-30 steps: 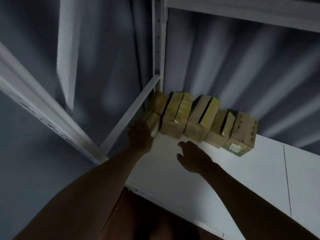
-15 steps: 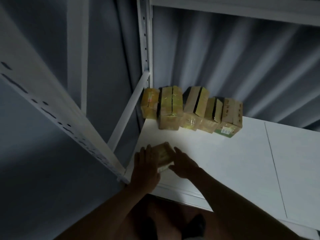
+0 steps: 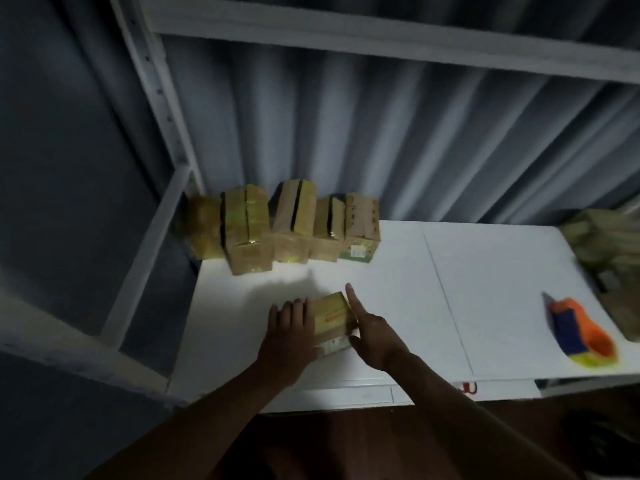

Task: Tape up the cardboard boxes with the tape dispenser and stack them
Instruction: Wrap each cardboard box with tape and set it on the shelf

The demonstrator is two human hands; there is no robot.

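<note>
small yellow-taped cardboard box point(image 3: 331, 320) lies between your hands on the white shelf point(image 3: 485, 292) | left hand point(image 3: 289, 336) flat on its left side | right hand point(image 3: 372, 332) on its right, forefinger straight | long axis points away from you | orange-and-blue tape dispenser point(image 3: 578, 332) well right, nearer your right hand

Small box point(image 3: 331, 318) sits on shelf board point(image 3: 502, 271), near front edge, left of centre. Left hand point(image 3: 289, 336) lies against its left side, right hand point(image 3: 372, 332) against its right side, box between them. Row of boxes point(image 3: 287, 230) stands along back-left of shelf, side by side, touching, against rear wall point(image 3: 381, 133). Tape dispenser point(image 3: 578, 332) lies on shelf far right, well apart from small box. Behind it, at right edge, a blurred pile point(image 3: 606, 244). Upright post point(image 3: 162, 98) at back-left corner; upper shelf beam point(image 3: 346, 32) runs overhead.
</note>
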